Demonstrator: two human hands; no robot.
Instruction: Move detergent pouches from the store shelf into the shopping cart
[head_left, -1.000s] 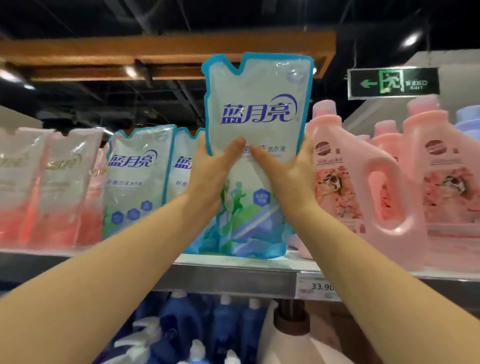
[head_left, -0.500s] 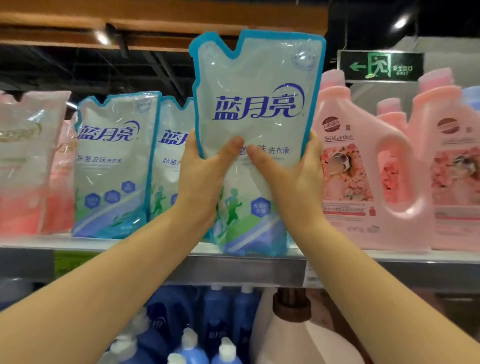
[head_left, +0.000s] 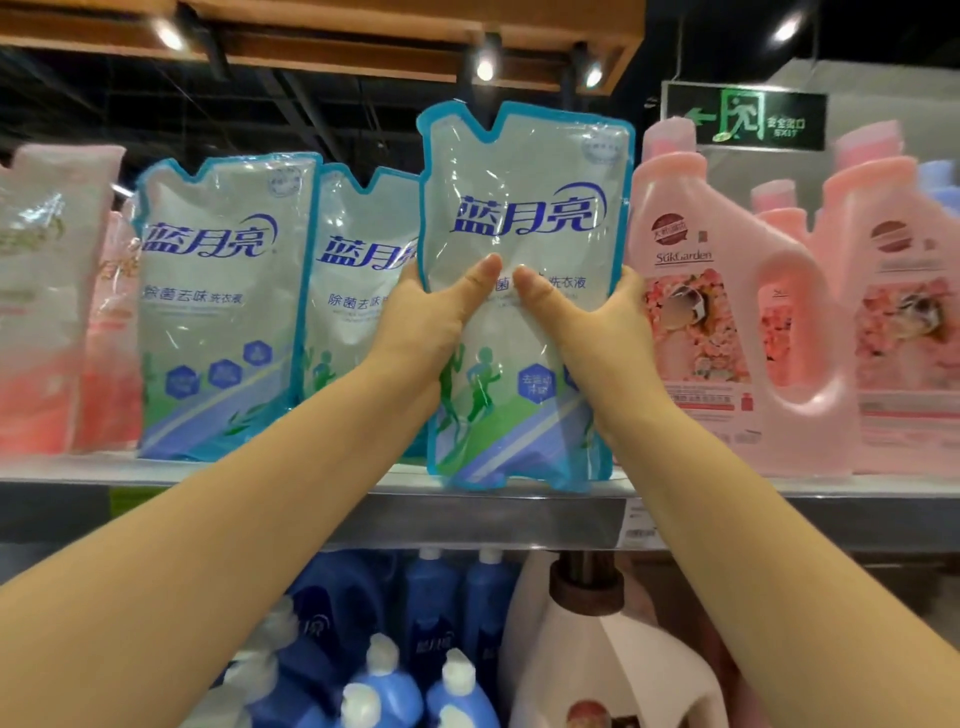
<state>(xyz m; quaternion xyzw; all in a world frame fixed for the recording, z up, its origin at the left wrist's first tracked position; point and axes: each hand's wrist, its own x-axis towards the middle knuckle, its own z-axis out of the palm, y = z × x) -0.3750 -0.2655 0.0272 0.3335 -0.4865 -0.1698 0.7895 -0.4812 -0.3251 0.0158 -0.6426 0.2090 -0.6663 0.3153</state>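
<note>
A blue-edged detergent pouch (head_left: 524, 208) with blue lettering is upright in front of the shelf, its bottom level with the shelf's front edge. My left hand (head_left: 431, 322) grips its left side and my right hand (head_left: 597, 322) its right side, both thumbs pressed on the front. Two more pouches of the same kind stand on the metal shelf (head_left: 156, 473) to the left: one pouch (head_left: 218, 312) fully in view, another pouch (head_left: 353, 291) partly behind my left hand. No shopping cart is in sight.
Pink pouches (head_left: 52, 301) stand at the far left of the shelf. Large pink handled bottles (head_left: 727, 312) fill the right. Blue bottles (head_left: 441, 613) and a white jug (head_left: 597, 665) sit on the lower shelf. A price tag (head_left: 641, 525) hangs on the shelf edge.
The held pouch has come lower in my view and shifted slightly right, its bottom now at the shelf's front edge. My thumbs have drawn closer together on it.
</note>
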